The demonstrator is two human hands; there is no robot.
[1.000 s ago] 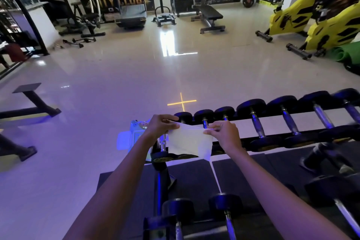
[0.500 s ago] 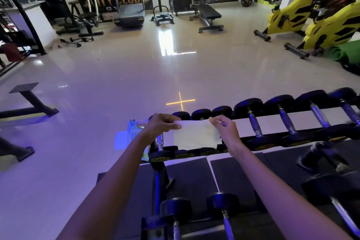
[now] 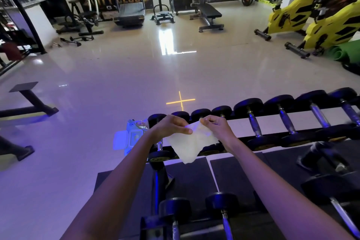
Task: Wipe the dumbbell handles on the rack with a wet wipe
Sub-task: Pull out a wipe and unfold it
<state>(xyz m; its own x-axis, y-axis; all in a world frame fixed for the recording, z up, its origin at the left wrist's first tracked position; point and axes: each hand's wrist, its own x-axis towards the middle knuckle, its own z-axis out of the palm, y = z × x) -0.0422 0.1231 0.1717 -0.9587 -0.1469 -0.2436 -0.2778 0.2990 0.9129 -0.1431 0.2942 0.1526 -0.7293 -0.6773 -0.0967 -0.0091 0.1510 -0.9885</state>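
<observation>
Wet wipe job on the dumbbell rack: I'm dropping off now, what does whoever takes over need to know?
Left hand: pinches the wet wipe at its upper left edge.
Right hand: pinches the upper right edge. The wipe hangs spread between both hands over the left end of the rack.
Wipe pack: just left of the rack's end; its flap looks open.
Done: a wipe is out and unfolded.
Left: the wipe is not on any of the dumbbell handles yet. Probably start with the top row at the left end.
</observation>
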